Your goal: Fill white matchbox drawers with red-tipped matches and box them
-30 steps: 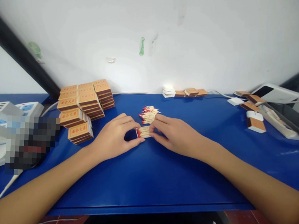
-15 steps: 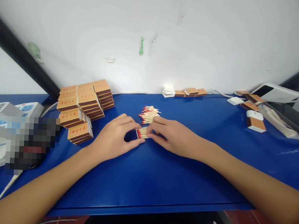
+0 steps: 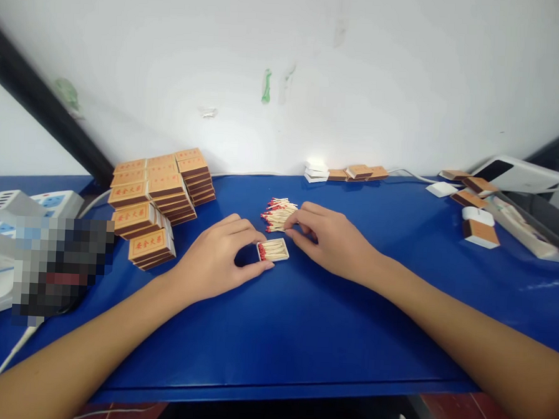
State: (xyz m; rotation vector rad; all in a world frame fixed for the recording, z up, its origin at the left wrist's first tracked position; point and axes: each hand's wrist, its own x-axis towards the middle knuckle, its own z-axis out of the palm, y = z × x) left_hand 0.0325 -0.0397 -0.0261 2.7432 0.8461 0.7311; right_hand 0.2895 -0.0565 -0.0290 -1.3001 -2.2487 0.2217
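Observation:
My left hand [image 3: 223, 256] grips the left end of a small white matchbox tray [image 3: 285, 255] between thumb and fingers. Red-headed matches lie inside the tray, heads to the left. Just behind it is a loose pile of matches [image 3: 276, 215] on the blue table. My right hand [image 3: 331, 240] is at the right edge of that pile, thumb and fingertips pinched at the match ends. Whether a match is between those fingertips is too small to tell.
Stacked orange matchboxes [image 3: 163, 181] stand at the left, near a white power strip [image 3: 59, 204]. White trays [image 3: 316, 171] and more matchboxes [image 3: 359, 172] lie along the wall. At the right are matchboxes, a white case [image 3: 478, 215] and a white device [image 3: 520, 174].
My right hand has moved off the tray, back and to the right, to the match pile. The whole tray top now shows. My left hand keeps its hold.

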